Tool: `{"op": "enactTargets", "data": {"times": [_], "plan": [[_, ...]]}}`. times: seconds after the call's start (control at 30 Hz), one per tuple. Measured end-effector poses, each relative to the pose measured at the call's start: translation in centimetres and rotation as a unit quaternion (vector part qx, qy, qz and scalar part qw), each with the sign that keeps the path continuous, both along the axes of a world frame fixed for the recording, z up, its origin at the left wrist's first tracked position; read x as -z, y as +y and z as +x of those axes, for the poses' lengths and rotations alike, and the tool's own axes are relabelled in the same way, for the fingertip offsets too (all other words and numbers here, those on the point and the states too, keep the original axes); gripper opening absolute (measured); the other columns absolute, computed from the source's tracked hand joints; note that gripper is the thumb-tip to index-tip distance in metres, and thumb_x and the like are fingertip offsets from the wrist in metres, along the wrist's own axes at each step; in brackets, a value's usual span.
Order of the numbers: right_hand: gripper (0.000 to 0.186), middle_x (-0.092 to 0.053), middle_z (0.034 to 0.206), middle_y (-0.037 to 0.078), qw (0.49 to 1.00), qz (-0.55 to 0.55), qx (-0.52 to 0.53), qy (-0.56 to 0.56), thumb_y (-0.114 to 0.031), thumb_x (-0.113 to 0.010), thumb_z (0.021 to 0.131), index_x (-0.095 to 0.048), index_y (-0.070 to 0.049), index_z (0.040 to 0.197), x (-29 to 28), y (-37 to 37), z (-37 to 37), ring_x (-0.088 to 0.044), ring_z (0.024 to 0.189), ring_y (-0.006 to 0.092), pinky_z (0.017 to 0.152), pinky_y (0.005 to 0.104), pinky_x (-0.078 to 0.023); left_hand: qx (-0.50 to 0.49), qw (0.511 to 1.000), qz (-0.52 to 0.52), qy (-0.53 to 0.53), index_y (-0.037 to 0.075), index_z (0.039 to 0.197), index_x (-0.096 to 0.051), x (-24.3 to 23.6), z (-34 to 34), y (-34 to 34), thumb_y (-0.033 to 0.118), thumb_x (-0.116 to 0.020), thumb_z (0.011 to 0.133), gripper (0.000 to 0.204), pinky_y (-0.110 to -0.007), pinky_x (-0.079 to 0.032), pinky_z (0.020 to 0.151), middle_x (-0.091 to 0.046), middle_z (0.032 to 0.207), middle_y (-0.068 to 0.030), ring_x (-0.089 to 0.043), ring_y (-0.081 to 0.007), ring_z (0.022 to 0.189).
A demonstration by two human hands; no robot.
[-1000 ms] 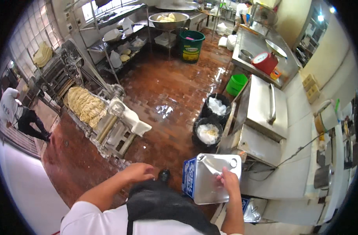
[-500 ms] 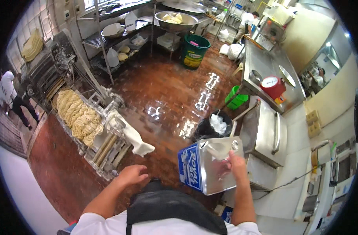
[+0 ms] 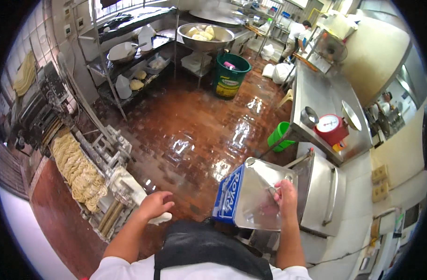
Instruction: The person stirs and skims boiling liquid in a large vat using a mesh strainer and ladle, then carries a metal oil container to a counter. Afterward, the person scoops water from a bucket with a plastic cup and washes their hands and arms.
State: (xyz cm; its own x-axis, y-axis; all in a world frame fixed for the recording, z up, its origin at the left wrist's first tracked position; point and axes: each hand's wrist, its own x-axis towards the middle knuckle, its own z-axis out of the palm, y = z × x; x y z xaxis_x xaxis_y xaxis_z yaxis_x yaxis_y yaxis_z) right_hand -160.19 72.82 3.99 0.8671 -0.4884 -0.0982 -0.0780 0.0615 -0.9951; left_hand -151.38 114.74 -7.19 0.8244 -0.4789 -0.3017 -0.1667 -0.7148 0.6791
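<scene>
A large square tin (image 3: 255,196) with a shiny metal top and a blue printed side hangs in front of me, tilted. My right hand (image 3: 286,196) is closed round the wire handle on its top. My left hand (image 3: 156,205) holds nothing, fingers apart, in the air beside the front end of a dough-rolling machine (image 3: 122,186). Part of a pale sheet or cloth (image 3: 160,218) hanging off that machine shows just below this hand. On the machine lies a long heap of yellowish noodle dough (image 3: 80,170).
A steel table (image 3: 321,88) with a red scale (image 3: 329,127) stands at right, beside a steel cabinet (image 3: 318,191). A light green bin (image 3: 281,136) is under the table's edge. Farther off are a dark green tub (image 3: 229,79), shelves (image 3: 101,70) and a co-worker (image 3: 296,37). The brick floor (image 3: 190,121) shines wet.
The tin has risen slightly and tilted, now covering the black bucket seen behind it earlier. My left hand has shifted a little, and the view has turned, moving the machine leftward.
</scene>
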Motion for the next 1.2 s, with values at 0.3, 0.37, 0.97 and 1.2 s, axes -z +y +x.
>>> {"op": "enactTargets", "data": {"times": [0.3, 0.37, 0.97, 1.2], "plan": [[0.038, -0.046, 0.064, -0.002, 0.998, 0.015, 0.067, 0.014, -0.039, -0.052, 0.097, -0.057, -0.005, 0.081, -0.1, -7.9, 10.3, -0.041, 0.053, 0.0064, 0.049, 0.0203, -0.032, -0.027, 0.999, -0.029, 0.035, 0.004, 0.122, -0.060, 1.0, 16.3, -7.9, 0.036, -0.070, 0.082, 0.052, -0.037, -0.051, 0.087, -0.067, 0.109, -0.0170, -0.065, -0.0279, 0.100], [0.039, -0.048, 0.065, -0.001, 0.995, -0.013, 0.095, 0.017, -0.040, -0.053, 0.097, -0.057, -0.005, 0.081, -1.1, -8.1, 11.9, -0.042, 0.053, 0.0062, 0.049, 0.0198, -0.031, 0.033, 0.999, -0.040, 0.008, 0.005, 0.123, -0.059, -0.5, 21.6, -11.6, 0.043, -0.067, 0.083, 0.055, -0.038, -0.049, 0.090, -0.065, 0.113, -0.0185, -0.063, -0.0307, 0.105], [0.033, -0.049, 0.070, -0.003, 0.933, -0.121, 0.336, 0.035, -0.036, -0.065, 0.088, -0.056, -0.004, 0.088, -12.8, -13.9, 21.6, -0.044, 0.059, 0.0044, 0.054, 0.0198, -0.033, 0.448, 0.751, -0.284, 0.393, 0.003, 0.138, -0.044, 1.7, 39.2, -53.7, 0.053, -0.035, 0.099, 0.064, -0.037, -0.031, 0.109, -0.051, 0.135, -0.0131, -0.043, -0.0214, 0.127], [0.025, -0.051, 0.071, -0.003, 0.916, -0.110, 0.372, 0.106, -0.024, -0.070, 0.086, -0.054, -0.006, 0.087, -13.9, -19.6, 24.5, -0.045, 0.061, 0.0041, 0.056, 0.0197, -0.037, 0.377, 0.740, -0.211, 0.516, 0.003, 0.124, -0.060, 4.7, 36.6, -60.2, 0.048, -0.030, 0.102, 0.058, -0.032, -0.033, 0.106, -0.063, 0.120, -0.0090, -0.053, -0.0194, 0.114]]}}
